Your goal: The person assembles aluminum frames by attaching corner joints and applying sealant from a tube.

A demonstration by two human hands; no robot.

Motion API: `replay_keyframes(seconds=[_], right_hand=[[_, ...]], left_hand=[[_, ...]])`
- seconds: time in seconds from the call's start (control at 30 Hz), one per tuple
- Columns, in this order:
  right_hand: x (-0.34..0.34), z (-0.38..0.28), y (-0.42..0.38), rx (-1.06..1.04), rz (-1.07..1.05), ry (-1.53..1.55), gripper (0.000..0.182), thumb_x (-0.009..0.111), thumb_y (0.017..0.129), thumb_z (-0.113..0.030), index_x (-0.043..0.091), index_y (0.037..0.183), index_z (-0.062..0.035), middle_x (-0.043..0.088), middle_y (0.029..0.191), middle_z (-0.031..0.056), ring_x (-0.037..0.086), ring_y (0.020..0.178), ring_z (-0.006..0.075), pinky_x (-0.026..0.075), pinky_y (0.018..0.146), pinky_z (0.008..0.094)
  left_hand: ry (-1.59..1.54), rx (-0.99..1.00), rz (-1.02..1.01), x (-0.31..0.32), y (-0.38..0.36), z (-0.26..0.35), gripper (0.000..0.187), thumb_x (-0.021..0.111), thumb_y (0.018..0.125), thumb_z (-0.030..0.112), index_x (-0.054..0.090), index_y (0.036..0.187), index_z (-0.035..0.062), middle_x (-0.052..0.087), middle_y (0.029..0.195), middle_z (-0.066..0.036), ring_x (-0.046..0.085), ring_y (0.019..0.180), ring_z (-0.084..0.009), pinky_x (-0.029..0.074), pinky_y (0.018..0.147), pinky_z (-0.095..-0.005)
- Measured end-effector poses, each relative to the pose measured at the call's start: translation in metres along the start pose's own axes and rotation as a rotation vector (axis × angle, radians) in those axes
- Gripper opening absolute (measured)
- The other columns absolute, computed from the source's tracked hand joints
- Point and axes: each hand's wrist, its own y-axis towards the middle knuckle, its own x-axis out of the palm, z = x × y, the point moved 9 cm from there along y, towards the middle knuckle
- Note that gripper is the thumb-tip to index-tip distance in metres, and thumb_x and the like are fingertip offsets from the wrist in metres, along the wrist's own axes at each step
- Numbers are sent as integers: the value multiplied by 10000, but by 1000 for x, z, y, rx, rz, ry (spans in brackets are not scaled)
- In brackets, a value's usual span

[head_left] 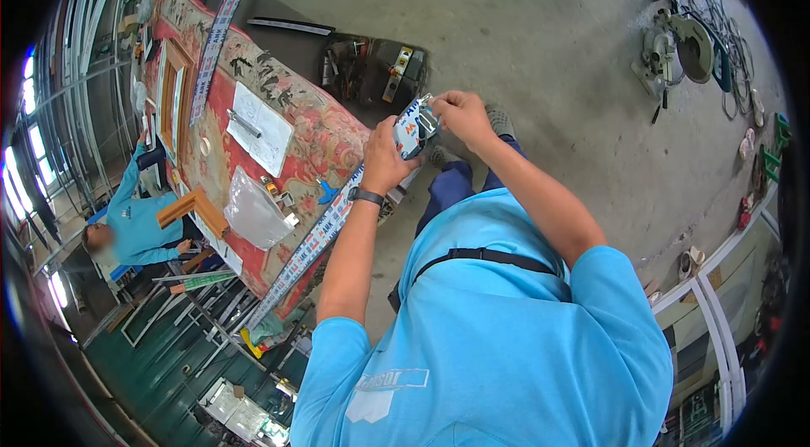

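Note:
My left hand (388, 156) is wrapped round the end of a metal profile covered in blue-and-white printed film (409, 133), just off the table corner. My right hand (463, 116) is at the profile's open end, fingers closed together; what they pinch, if anything, is too small to make out. A long filmed strip (316, 236) runs along the near table edge toward my left hand; whether it is the same piece is hidden by that hand. On the carpet-covered table (325, 130) lie a blue tool (327, 191) and a clear plastic bag (256, 215).
An open black toolbox (359, 97) with a yellow level (396, 75) stands on the floor beyond the table. A wood-coloured corner frame (194, 211) and white paper (261, 128) lie on the table. A person (139, 223) sits at its far side. A mitre saw (675, 50) stands right.

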Motion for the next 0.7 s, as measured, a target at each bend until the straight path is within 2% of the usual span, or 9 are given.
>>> replay_keyframes(seconds=[0.27,0.37,0.47,0.5,0.53,0.57,0.6,0.67,0.7], right_hand=[[12,-10,2,-39,-98,-135,245,716,931,-214,759,963,26,692,777,40,600,669,114,515,627,321],[12,-36,6,-253,-91,-509,262,706,854,-208,779,972,14,750,810,195,727,739,315,566,724,434],[31,-48,1,-600,-105,-789,229,679,863,-213,753,887,2,709,799,229,683,744,418,525,691,486],[33,-48,-2,-594,-101,-918,208,661,847,-201,729,857,-5,702,883,256,650,842,501,520,719,529],[32,-45,-7,-638,-79,-975,209,654,861,-196,711,839,4,702,897,246,657,867,483,514,757,555],[32,-29,4,-583,-148,-1083,205,656,865,-193,723,870,1,701,926,247,660,896,466,513,775,557],[29,-25,13,-552,-213,-1076,206,659,879,-193,733,881,-1,705,897,247,669,866,465,516,749,558],[33,-46,8,-659,-285,-908,207,700,887,-177,754,909,21,720,816,239,703,758,407,540,705,502],[29,-55,0,-636,-212,-819,201,727,876,-158,744,901,40,707,749,212,696,697,313,531,675,440]], left_hand=[[-40,7,-10,0,0,-2,998,953,623,238,434,1450,32,597,1303,-219,583,1186,-430,451,1007,-528],[-13,21,29,-5,-3,1,989,952,624,235,438,1444,36,600,1289,-219,576,1196,-424,448,1004,-535],[-63,-37,-45,12,-3,2,974,969,597,225,472,1410,18,593,1309,-231,566,1219,-433,448,1045,-518],[-59,-89,-43,9,0,-7,967,972,598,227,480,1402,8,592,1318,-239,565,1232,-439,449,1064,-506],[-122,-10,43,12,-6,-10,1027,988,532,264,488,1397,24,587,1323,-234,554,1233,-443,437,1081,-518],[-94,-24,153,33,-10,-29,1070,983,466,297,503,1387,39,579,1337,-236,540,1239,-455,425,1088,-532],[-103,34,215,35,-11,-28,1041,956,453,286,519,1368,53,580,1341,-231,534,1249,-454,421,1085,-531],[-58,-61,149,44,-2,-36,1017,924,519,245,502,1427,68,584,1391,-211,549,1301,-424,418,1080,-538],[-31,-22,168,43,-5,-31,1005,919,560,263,487,1445,60,589,1378,-202,572,1270,-420,420,1054,-549]])
